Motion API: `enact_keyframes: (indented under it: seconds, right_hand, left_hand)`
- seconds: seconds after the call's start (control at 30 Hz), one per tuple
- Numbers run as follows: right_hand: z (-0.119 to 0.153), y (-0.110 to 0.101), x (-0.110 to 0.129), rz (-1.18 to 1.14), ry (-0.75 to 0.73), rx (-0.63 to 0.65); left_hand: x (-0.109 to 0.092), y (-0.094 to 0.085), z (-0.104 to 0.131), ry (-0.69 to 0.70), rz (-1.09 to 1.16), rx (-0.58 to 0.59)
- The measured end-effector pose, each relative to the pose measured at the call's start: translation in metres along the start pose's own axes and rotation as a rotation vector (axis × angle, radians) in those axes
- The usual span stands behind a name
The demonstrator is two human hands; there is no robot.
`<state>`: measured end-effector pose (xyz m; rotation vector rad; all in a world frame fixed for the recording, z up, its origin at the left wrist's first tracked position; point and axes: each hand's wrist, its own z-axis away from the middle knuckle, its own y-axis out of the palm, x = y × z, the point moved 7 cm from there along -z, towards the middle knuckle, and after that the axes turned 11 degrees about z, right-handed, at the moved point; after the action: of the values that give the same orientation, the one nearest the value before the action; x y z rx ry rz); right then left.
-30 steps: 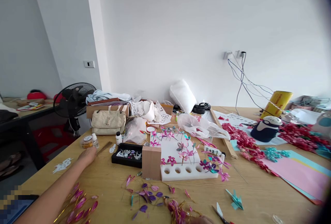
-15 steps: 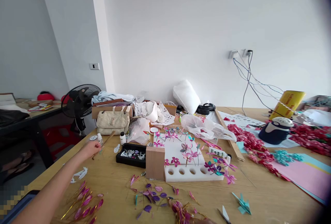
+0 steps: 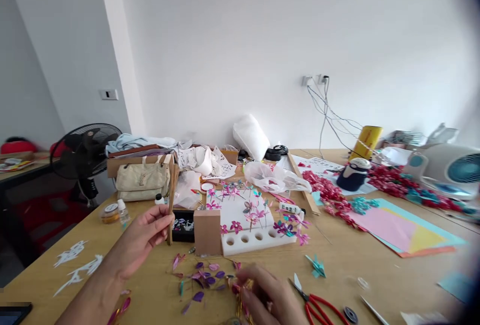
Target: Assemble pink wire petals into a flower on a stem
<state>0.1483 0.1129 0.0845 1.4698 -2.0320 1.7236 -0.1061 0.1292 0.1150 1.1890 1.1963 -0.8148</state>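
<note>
At eight to nine o'clock from the wooden block (image 3: 207, 235), white cut-outs (image 3: 73, 251) lie on the table (image 3: 37, 281). A jar (image 3: 109, 213) and a clear bottle (image 3: 123, 213) stand near nine o'clock, side by side. A beige bag (image 3: 142, 181) sits at ten.

The left hand (image 3: 140, 237) is raised at nine o'clock — thumb and fingertips pinch a thin bundle of brown sticks (image 3: 173, 190), held nearly upright at ten o'clock, overlapping the bag's edge in view. A black tray (image 3: 182, 239) rests just beside the block at nine.

Purple leaves (image 3: 210, 281) on thin stems lie scattered at six o'clock. At five, a pink bunch (image 3: 236, 290) with gold stems is partly covered by the right hand (image 3: 268, 292). That hand is blurred, fingers curled; whether they grip the bunch cannot be told.

A white stand (image 3: 262, 247) with round holes lies at three o'clock, pink flowers (image 3: 236, 226) above it. Red-handled scissors (image 3: 312, 299) lie part-opened at four, near the right hand. Farther right: teal strips (image 3: 318, 266) between three and four, a dark flask (image 3: 352, 175) between two and three, coloured paper sheets (image 3: 390, 227) at three.
</note>
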Motion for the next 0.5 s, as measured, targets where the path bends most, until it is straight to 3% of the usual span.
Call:
enact_keyframes:
  seconds: [0.07,0.13,0.27,0.37,0.5]
  right_hand:
    - [-0.013,0.003,0.016,-0.113,0.049,0.074]
    - [-0.024,0.008,0.023,-0.274,0.117,0.050]
    - [-0.036,0.028,0.029,-0.501,0.160,0.078]
    - [-0.041,0.034,0.030,-0.705,0.175,0.072]
    - [-0.042,0.033,0.027,-0.850,0.204,0.063]
  left_hand:
    - [0.003,0.025,0.011,-0.016,0.039,0.037]
    - [0.005,0.046,0.021,-0.032,0.083,0.064]
    - [0.009,0.077,0.035,-0.053,0.124,0.084]
    - [0.014,0.087,0.039,-0.070,0.127,0.101]
    - [0.017,0.087,0.040,-0.041,0.131,0.115]
